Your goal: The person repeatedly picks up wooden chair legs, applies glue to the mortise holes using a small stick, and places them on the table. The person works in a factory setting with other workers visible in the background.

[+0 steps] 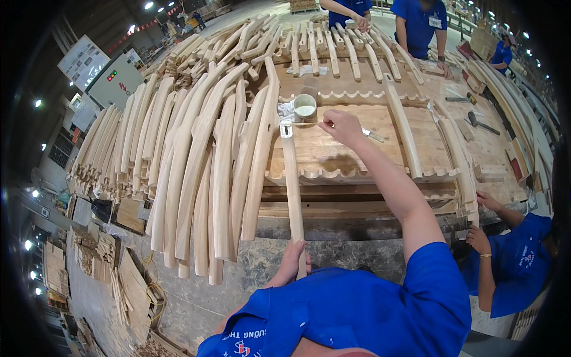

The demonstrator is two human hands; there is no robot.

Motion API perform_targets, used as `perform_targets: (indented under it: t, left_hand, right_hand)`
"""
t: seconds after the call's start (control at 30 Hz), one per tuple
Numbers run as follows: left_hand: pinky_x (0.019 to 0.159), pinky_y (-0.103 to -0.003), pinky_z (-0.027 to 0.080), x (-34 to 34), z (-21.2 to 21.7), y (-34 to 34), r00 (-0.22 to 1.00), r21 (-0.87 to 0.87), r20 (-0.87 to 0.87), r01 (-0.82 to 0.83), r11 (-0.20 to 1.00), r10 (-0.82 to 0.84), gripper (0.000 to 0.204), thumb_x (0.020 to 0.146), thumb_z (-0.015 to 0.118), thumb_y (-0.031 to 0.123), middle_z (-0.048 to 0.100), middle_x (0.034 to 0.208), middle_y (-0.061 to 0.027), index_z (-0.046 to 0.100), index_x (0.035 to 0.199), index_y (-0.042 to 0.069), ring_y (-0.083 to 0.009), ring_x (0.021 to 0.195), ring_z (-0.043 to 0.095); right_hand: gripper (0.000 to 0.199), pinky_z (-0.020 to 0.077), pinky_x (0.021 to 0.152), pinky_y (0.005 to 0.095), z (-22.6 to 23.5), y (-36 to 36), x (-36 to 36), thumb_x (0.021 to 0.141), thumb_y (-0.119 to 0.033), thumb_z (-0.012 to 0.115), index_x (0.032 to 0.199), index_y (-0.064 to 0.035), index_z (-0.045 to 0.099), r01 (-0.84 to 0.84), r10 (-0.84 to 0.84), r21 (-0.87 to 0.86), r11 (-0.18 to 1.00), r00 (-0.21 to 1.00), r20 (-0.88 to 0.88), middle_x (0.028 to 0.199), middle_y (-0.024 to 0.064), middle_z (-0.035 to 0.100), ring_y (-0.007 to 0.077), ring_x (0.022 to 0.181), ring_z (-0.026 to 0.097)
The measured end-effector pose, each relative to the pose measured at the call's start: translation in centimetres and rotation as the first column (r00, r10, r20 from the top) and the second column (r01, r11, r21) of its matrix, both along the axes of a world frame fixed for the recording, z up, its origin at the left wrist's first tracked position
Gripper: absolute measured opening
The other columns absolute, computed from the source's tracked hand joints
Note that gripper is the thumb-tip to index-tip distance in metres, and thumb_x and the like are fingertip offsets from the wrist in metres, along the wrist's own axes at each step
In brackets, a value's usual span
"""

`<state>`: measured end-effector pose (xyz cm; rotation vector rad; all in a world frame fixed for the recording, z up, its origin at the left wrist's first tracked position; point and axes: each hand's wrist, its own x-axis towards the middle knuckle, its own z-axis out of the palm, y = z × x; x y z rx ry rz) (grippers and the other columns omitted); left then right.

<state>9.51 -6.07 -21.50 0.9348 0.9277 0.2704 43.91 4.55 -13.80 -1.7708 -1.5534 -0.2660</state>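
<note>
i am seeing my left hand point(291, 259) wrapping its fingers around the near end of one long wooden stick point(292, 190). the stick is lying on the workbench point(333, 157) and reaching up to one small cup point(305, 107). my right hand point(338, 126) is pinching a thin brush beside that cup. two other people point(420, 24) are standing at the far side.

long stick point(292, 178) in left hand point(291, 262): bare pale wood, smooth, matt, unfinished. curved chair parts point(202, 160): same raw sanded wood. workbench point(333, 152): worn wood, rougher, dull. cup point(305, 107): glossy plastic look, white contents. hammer point(479, 123): dark metal head. sleeves point(434, 279): blue cloth.
</note>
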Motion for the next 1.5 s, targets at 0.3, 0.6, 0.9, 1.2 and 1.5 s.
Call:
perform_targets:
  t: [0.3,0.6,0.9,1.2,1.5]
  left_hand:
    - [0.042,-0.028,0.039,0.0,-0.1,0.0,1.0,0.004,0.007,0.002,1.0,-0.002,0.033,0.093,0.041,0.04,0.05,0.066,-0.0064,0.041,0.109,0.01,-0.0153,0.047,0.048]
    - [0.042,-0.03,0.04,-0.1,-0.2,0.1,1.0,0.007,0.012,-0.005,1.0,0.005,0.036,0.093,0.041,0.044,0.049,0.063,-0.0059,0.04,0.107,0.011,-0.0159,0.046,0.047]
    - [0.041,-0.029,0.04,-0.5,-0.3,0.8,0.999,-0.051,0.045,0.004,0.999,-0.001,0.034,0.091,0.046,0.042,0.049,0.062,-0.0058,0.041,0.107,0.012,-0.0157,0.045,0.047]
    - [0.039,-0.029,0.041,-0.8,-2.6,1.6,0.969,-0.113,0.232,0.109,0.988,-0.081,0.04,0.083,0.06,0.021,0.046,0.064,-0.0071,0.039,0.115,0.008,-0.017,0.043,0.048]
    - [0.041,-0.029,0.043,0.3,-4.9,-0.2,0.974,0.186,0.205,0.057,0.981,-0.096,0.045,0.078,0.061,0.01,0.048,0.064,-0.0064,0.039,0.117,0.006,-0.0166,0.045,0.051]
  right_hand:
    - [0.024,0.0466,0.06,0.0373,1.1,-0.8,0.5,0.078,-0.031,0.063,0.075,-0.0079,0.058,-0.067,0.059,-0.19,0.98,0.997,-0.044,0.071,0.0073,0.062,0.0257,0.068,0.06]
    - [0.028,0.0433,0.057,0.0365,1.3,-1.0,1.1,0.078,-0.032,0.064,0.073,-0.0056,0.056,-0.157,0.124,-0.26,0.953,0.982,-0.139,0.067,0.0093,0.059,0.0262,0.062,0.055]
    - [0.028,0.0404,0.053,0.0296,1.3,-1.5,1.0,0.081,-0.023,0.065,0.069,-0.0001,0.053,-0.401,0.204,-0.172,0.9,0.735,-0.647,0.059,0.0005,0.052,0.0117,0.057,0.047]
    - [0.018,0.0421,0.06,0.0259,1.3,-2.7,-1.8,0.081,-0.018,0.063,0.085,-0.0005,0.059,-0.014,0.038,0.093,0.996,0.964,-0.265,0.064,0.0002,0.051,0.01,0.063,0.05]
    - [0.01,0.038,0.052,0.0193,1.9,-13.2,-2.6,0.084,-0.011,0.061,0.085,-0.0011,0.06,-0.227,0.316,0.231,0.946,0.494,-0.81,0.068,-0.0023,0.054,0.0038,0.057,0.046]
